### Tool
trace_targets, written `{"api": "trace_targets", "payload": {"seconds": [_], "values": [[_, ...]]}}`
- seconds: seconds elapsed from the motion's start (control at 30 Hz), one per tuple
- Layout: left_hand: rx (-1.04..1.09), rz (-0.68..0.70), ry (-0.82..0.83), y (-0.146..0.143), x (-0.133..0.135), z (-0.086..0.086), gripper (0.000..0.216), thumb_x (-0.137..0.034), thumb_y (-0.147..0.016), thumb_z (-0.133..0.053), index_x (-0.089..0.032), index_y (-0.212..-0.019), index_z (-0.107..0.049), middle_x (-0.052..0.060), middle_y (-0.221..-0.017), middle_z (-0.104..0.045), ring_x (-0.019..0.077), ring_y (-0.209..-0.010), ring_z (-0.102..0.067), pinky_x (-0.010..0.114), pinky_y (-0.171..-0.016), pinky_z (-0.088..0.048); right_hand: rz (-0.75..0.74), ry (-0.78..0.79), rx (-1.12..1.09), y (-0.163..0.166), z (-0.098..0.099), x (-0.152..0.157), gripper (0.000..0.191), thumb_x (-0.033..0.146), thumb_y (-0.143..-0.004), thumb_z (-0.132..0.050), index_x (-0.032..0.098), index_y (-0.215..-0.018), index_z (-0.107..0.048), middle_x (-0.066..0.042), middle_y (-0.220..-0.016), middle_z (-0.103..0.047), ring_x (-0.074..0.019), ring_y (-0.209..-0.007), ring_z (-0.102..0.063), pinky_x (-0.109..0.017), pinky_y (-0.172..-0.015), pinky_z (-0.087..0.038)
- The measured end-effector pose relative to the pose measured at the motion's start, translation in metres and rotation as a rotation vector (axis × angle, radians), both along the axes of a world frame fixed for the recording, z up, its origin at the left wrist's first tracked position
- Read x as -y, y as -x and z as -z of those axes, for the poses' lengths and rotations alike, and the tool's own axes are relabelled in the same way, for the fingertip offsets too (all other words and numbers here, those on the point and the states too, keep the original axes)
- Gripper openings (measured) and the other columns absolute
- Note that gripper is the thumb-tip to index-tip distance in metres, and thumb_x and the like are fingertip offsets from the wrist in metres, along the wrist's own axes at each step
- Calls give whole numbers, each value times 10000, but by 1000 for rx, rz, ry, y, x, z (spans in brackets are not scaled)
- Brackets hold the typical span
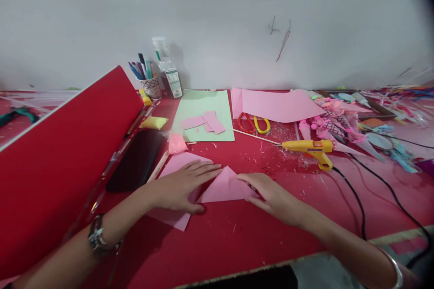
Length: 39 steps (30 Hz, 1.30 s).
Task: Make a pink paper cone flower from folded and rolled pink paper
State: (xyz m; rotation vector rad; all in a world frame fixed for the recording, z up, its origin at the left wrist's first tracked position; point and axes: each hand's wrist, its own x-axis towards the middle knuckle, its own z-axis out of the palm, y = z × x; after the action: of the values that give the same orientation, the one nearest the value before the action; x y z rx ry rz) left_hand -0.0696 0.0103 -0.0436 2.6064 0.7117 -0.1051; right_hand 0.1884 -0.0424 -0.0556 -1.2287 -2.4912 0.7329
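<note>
A pink paper folded into a triangle (pixel 226 188) lies on the red table in front of me. My right hand (pixel 271 196) grips its right corner between thumb and fingers. My left hand (pixel 185 186) lies flat with fingers stretched out, over a larger pink sheet (pixel 176 221), its fingertips close to the triangle's left slope. The hand hides much of that sheet. Beyond the hands, pink paper strips (pixel 213 123) rest on a pale green sheet (pixel 203 99), near scissors (pixel 261 125) with red and yellow handles, partly under another pink sheet (pixel 278 105).
A yellow glue gun (pixel 308 146) with a black cord lies at the right, near pink paper cones (pixel 335 122). At the left are a dark phone-like slab (pixel 135 160), a red board (pixel 68 158), a pen cup (pixel 151 87) and a bottle (pixel 171 76).
</note>
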Motion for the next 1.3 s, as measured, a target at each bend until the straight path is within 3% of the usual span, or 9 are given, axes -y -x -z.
{"api": "trace_targets", "payload": {"seconds": [0.17,0.23,0.37,0.43,0.57,0.67,0.8,1.07,1.3], "values": [[72,-192,-279,-17,16,-12,851,-521,-706,-539,-200,-1348,-84,104,-1382,-225,268,-1216,-251,411,-974,-244,138,198,-235,6,-11,-9,303,170,-841,-380,180,-1144,-392,-39,-891,-570,-125,-789,-534,-263,-724,-445],[100,-172,-430,-26,21,-21,783,-524,-725,-518,-171,-1329,-166,114,-1358,-268,278,-1198,-265,417,-969,-243,156,277,-338,9,-19,-15,277,163,-847,-363,172,-1124,-372,-40,-909,-562,-114,-806,-536,-244,-719,-446],[79,-81,-641,-37,22,-35,316,-236,-848,-428,-183,-1159,-422,71,-1145,-508,216,-1044,-444,384,-925,-297,124,384,-431,17,-36,-24,248,175,-855,-351,186,-1101,-377,-42,-958,-551,-119,-854,-538,-260,-745,-445],[73,-80,-713,-37,19,-39,231,-118,-851,-371,-187,-1026,-504,39,-983,-582,180,-898,-521,376,-874,-337,122,310,-439,20,-43,-24,216,224,-863,-357,195,-1068,-418,-45,-964,-544,-129,-873,-529,-276,-768,-436],[113,-166,-663,-34,15,-43,168,-164,-839,-375,-177,-821,-541,1,-709,-589,146,-648,-543,296,-639,-413,108,-63,-321,21,-57,-21,200,294,-844,-418,195,-1000,-494,-57,-960,-528,-159,-896,-495,-307,-789,-393],[152,-218,-628,-37,16,-47,139,-217,-818,-392,-179,-789,-523,-16,-595,-552,134,-534,-510,248,-489,-360,36,-241,-132,24,-66,-22,158,285,-844,-426,181,-847,-545,-32,-811,-546,-142,-750,-492,-274,-688,-370],[183,-245,-752,-43,15,-50,141,-212,-823,-367,-160,-761,-483,-26,-517,-510,126,-471,-477,256,-469,-332,38,-375,-7,31,-72,-29,242,248,-853,-396,164,-645,-485,14,-581,-478,-100,-539,-389,-242,-531,-274],[262,-131,-1034,-36,5,-50,184,-146,-807,-406,-172,-628,-438,-64,-457,-480,85,-407,-418,248,-448,-266,22,-200,-183,38,-70,-33,260,253,-871,-370,170,-636,-443,50,-555,-404,-61,-512,-349,-196,-500,-254],[182,-196,-1107,6,-7,-33,176,-128,-761,-438,-177,-601,-493,-61,-401,-458,91,-389,-407,245,-461,-264,113,-112,-219,13,-70,-32,273,255,-855,-373,168,-602,-430,48,-555,-380,-63,-521,-353,-195,-501,-268]]}}
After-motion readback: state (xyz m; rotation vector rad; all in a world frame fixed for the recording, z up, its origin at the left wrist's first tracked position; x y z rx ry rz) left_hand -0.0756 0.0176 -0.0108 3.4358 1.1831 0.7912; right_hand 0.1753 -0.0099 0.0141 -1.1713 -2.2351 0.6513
